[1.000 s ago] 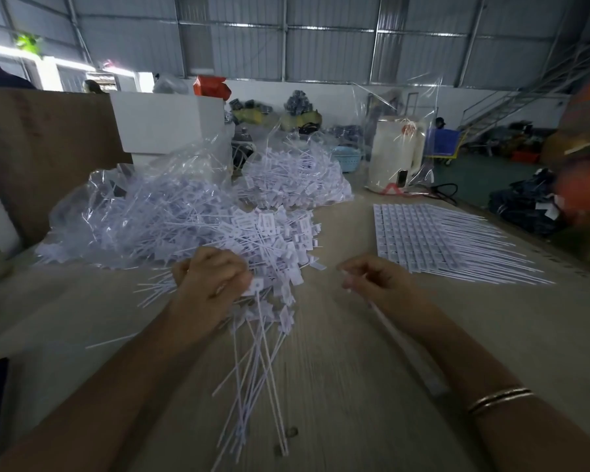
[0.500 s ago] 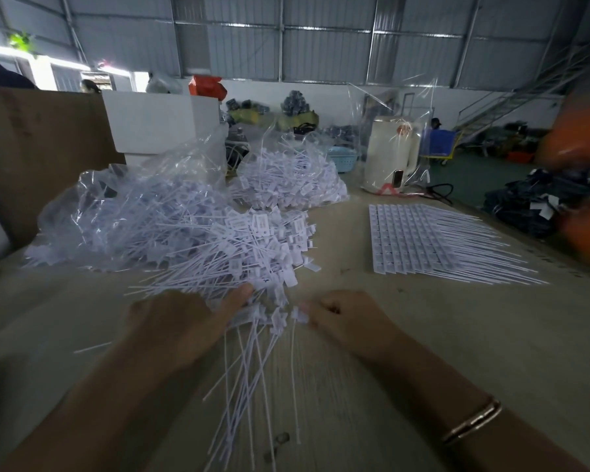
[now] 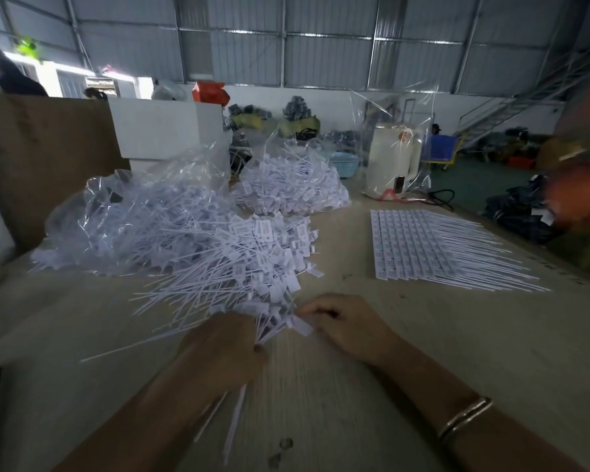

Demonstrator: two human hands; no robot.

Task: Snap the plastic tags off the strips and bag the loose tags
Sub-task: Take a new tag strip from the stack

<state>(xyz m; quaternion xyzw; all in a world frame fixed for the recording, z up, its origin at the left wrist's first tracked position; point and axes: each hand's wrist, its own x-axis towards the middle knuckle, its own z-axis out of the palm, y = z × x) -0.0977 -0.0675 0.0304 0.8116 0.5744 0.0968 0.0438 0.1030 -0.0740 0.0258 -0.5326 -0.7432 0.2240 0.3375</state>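
1. Left hand (image 3: 223,349): I read it as clenched round a bundle of loose tags (image 3: 273,327). Their flat heads fan out just past the knuckles and the thin tails (image 3: 234,424) trail back under the wrist toward me.
2. Right hand (image 3: 346,327): fingers curled, thumb and forefinger pinching one tag head (image 3: 302,325) at the bundle's near edge, just beside the left fingertips. Bangles (image 3: 464,419) sit on that forearm.
3. Heap of loose tags (image 3: 239,257): lies directly ahead of both sets of fingers, its near fringe touching the left hand's bundle.
4. Clear bag (image 3: 123,216): part filled with tags, ahead and to the left of the left fingers, its mouth meeting the heap.
5. Second bag of tags (image 3: 293,185): further ahead of the fingers, beyond the heap.
6. Uncut strips (image 3: 430,250): a flat neat sheet ahead and right of the right fingers, well apart from them.
7. Table (image 3: 423,335): I see bare wood to the right of the right fingers, and between those fingers and the strips; the far right edge runs diagonally beyond the strips.
8. White box (image 3: 164,127): stands behind the clear bag, far from the fingers.
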